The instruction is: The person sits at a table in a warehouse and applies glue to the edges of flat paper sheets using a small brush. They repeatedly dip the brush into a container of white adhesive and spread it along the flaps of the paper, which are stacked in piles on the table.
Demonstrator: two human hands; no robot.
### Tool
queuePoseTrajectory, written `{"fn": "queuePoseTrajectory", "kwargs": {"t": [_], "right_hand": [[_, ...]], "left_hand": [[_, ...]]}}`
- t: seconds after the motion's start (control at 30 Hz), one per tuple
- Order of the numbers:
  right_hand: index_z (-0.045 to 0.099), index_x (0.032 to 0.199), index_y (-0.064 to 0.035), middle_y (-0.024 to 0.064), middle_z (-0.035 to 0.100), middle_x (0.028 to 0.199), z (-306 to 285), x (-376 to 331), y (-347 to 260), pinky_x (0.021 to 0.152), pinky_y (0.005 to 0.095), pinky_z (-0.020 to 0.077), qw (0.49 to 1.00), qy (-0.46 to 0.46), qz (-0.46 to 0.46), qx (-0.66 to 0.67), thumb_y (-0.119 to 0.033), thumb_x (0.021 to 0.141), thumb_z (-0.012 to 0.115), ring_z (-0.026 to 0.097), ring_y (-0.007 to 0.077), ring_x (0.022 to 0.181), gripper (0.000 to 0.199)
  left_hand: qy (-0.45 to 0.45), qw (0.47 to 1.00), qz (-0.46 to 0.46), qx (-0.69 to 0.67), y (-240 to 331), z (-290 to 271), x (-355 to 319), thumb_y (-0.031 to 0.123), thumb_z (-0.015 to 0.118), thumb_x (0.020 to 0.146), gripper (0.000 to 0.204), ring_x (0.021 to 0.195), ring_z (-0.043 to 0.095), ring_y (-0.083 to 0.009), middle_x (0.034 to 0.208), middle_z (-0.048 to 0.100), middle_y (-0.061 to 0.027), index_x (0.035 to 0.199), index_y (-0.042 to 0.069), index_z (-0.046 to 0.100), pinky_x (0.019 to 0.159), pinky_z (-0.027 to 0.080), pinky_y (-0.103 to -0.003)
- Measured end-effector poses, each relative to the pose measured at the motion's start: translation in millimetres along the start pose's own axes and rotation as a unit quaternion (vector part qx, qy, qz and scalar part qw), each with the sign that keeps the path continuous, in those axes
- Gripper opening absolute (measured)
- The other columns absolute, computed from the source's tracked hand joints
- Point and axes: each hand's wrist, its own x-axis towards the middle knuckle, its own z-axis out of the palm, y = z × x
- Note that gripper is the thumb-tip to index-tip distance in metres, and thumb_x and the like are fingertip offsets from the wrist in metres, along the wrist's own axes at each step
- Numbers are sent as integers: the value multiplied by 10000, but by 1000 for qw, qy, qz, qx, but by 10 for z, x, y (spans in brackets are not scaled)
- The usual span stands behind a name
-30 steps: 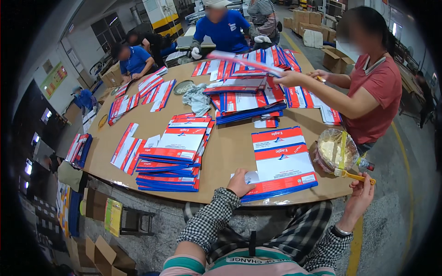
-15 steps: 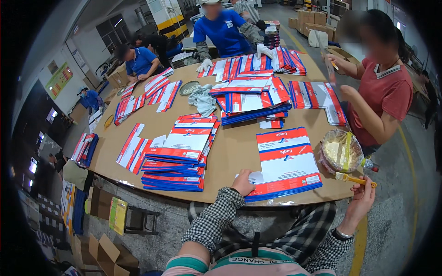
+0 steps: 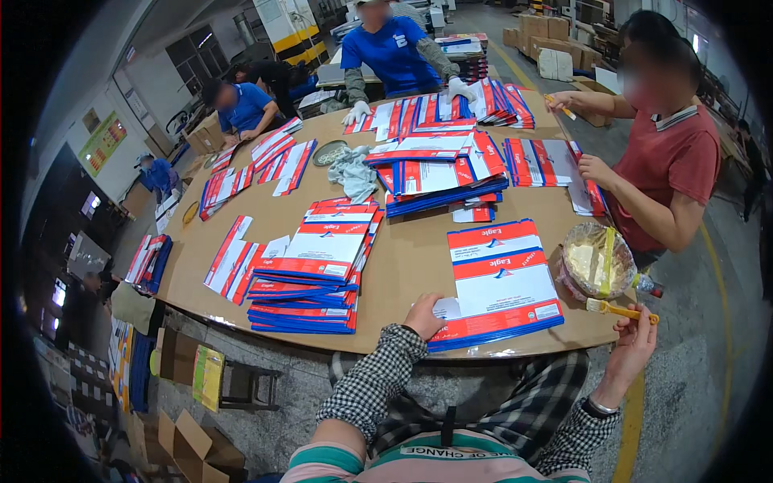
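Directly before me at the near table edge lies a stack of flat cartons [image 3: 506, 282], printed red, white and blue. My left hand [image 3: 424, 316] is at its left side, fingers closed on a small white flap at the lower left corner. Off the right edge of the stack, my right hand [image 3: 634, 344] grips a brush [image 3: 622, 311] by its yellow handle, pale bristles pointing left. Just beyond the brush stands a plastic-lined tub [image 3: 570, 286] of whitish paste, with a yellow strip across its top.
A taller pile of flat cartons [image 3: 318, 266] stands left of mine, another [image 3: 439, 173] farther back beside a grey-blue rag [image 3: 353, 173]. At right, a person in a red shirt [image 3: 676, 153] holds a brush; people in blue work across the table [image 3: 403, 298]. A bottle lies by the tub.
The person at right has moved one hand onto the cartons there and swung the brush out to the left. My hands have barely moved.
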Motion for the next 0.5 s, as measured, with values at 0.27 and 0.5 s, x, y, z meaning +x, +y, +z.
{"fn": "queuePoseTrajectory", "kwargs": {"t": [0.27,0.5], "right_hand": [[553,1019,-5,82,609,908,4,61,37,588,217,445,1000,-15,14,-8,-183,926,523,543,84,664,202],[551,1027,-1,87,609,908,61,138,181,584,217,449,1000,-13,18,-15,-184,925,526,544,85,653,211]], "left_hand": [[7,1000,-8,-16,47,-7,-11,181,695,699,429,1030,511,-348,1047,539,-203,1071,6,571,903,421,-391],[16,1000,-16,-19,-15,-11,-6,152,681,709,396,1004,524,-353,1027,548,-206,1059,2,571,888,431,-390]]}}
